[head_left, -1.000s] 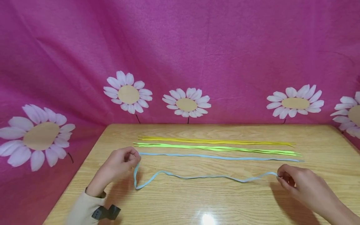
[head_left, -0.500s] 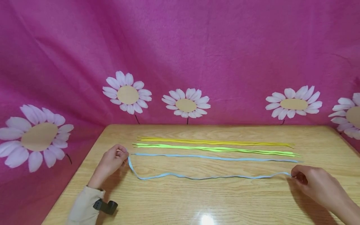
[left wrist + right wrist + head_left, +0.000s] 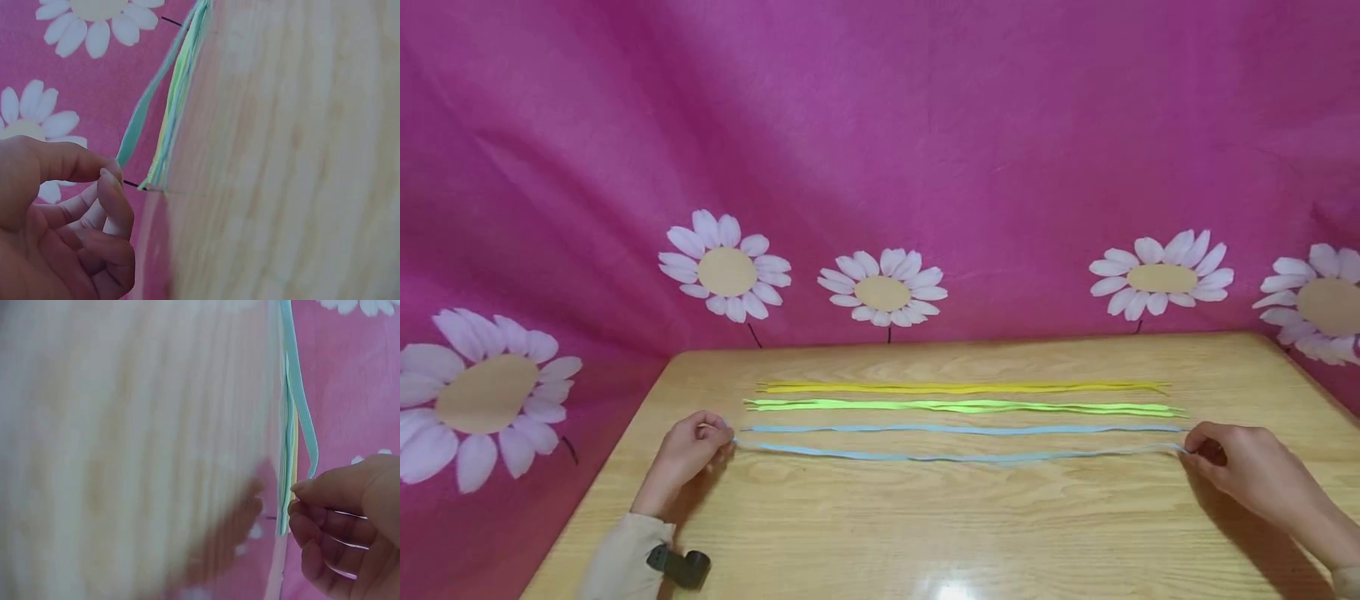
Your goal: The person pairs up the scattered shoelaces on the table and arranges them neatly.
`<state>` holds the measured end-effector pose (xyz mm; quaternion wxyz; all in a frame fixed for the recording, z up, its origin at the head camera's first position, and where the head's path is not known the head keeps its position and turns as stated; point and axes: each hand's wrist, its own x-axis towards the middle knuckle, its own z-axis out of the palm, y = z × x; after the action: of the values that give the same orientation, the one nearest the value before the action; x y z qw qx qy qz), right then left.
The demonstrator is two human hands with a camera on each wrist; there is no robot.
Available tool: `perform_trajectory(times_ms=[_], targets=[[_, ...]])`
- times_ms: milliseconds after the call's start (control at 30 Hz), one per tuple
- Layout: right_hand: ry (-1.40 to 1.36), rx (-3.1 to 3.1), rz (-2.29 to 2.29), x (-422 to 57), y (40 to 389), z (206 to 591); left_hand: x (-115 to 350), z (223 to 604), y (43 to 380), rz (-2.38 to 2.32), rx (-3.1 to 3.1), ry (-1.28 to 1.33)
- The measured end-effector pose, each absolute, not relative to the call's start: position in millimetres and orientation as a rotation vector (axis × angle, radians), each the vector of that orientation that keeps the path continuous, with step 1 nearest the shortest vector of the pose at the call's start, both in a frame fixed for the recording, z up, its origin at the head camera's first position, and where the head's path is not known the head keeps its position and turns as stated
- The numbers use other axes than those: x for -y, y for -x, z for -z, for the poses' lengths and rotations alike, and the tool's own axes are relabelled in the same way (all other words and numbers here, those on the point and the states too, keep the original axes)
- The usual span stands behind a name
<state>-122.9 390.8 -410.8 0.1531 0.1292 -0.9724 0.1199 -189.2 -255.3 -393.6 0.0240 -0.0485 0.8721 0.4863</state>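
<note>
A light blue shoelace (image 3: pixel 880 456) stretches almost straight between my two hands in the head view. My left hand (image 3: pixel 691 454) pinches its left end between thumb and forefinger; the left wrist view shows that lace (image 3: pixel 134 132) running up from the fingertips. At the other end my right hand (image 3: pixel 1251 471) pinches the lace tip, and the right wrist view shows the lace (image 3: pixel 302 406) rising from the fingers. Just behind it a second light blue shoelace (image 3: pixel 955 429) lies straight on the table.
Neon green shoelaces (image 3: pixel 970 407) and yellow shoelaces (image 3: pixel 955 387) lie in parallel rows farther back on the wooden table (image 3: pixel 880 533). A pink cloth (image 3: pixel 1000 150) printed with daisies hangs behind the table. A black device (image 3: pixel 679 567) sits at the left sleeve.
Both hands have moved apart, and the sagging blue lace has drawn nearly straight. It now lies closer to the other blue lace. The head view has tilted slightly.
</note>
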Motion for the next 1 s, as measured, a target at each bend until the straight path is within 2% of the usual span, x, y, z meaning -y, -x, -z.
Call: perform_trajectory(times_ms=[600, 1000], targets=[[-0.308, 2.837, -0.325, -411.5, 145.2, 416.4, 247.4, 403.7, 203.1, -1.321, -2.799, 0.16], [-0.42, 2.71, -0.287, -424.3, 153.3, 428.4, 250.1, 406.0, 204.5, -1.173, -2.845, 0.189]])
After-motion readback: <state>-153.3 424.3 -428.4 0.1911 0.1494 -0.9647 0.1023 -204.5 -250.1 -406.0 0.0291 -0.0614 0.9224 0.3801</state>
